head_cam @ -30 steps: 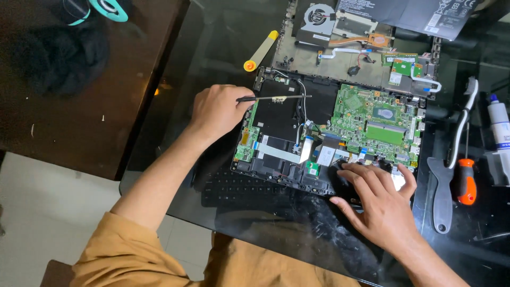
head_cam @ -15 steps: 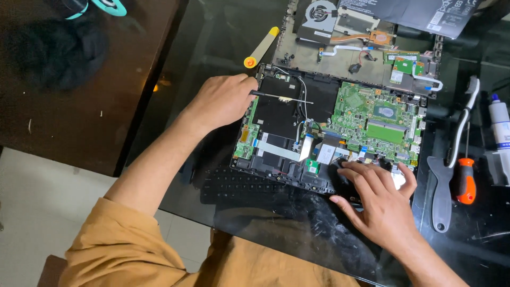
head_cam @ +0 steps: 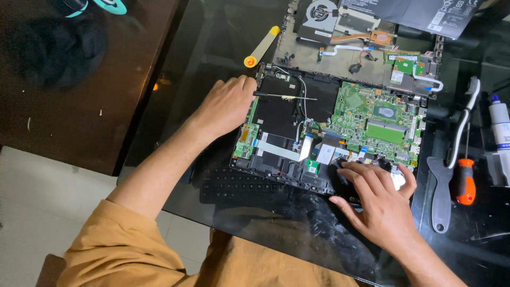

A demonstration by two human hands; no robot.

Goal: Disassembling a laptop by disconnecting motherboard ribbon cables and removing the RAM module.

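An opened laptop [head_cam: 297,159] lies on a dark glass table, its green circuit board [head_cam: 377,119] exposed. My left hand [head_cam: 226,103] rests at the laptop's left edge and grips a thin black tool [head_cam: 284,96] that lies across the black inner panel, tip pointing right. My right hand [head_cam: 377,199] presses flat on the laptop's near right edge, fingers spread over the board's lower corner and a white patch.
A removed base cover with fan [head_cam: 324,13] and copper pipe lies behind the laptop. A yellow pry stick [head_cam: 261,46] sits at its left corner. At right are an orange-handled screwdriver [head_cam: 466,178], a grey pry tool [head_cam: 440,194] and a white tube [head_cam: 499,125]. A brown wooden table [head_cam: 79,106] stands left.
My left hand with the thin tool has shifted slightly away from me along the laptop's left edge. My right hand stays pressed on the near right corner.
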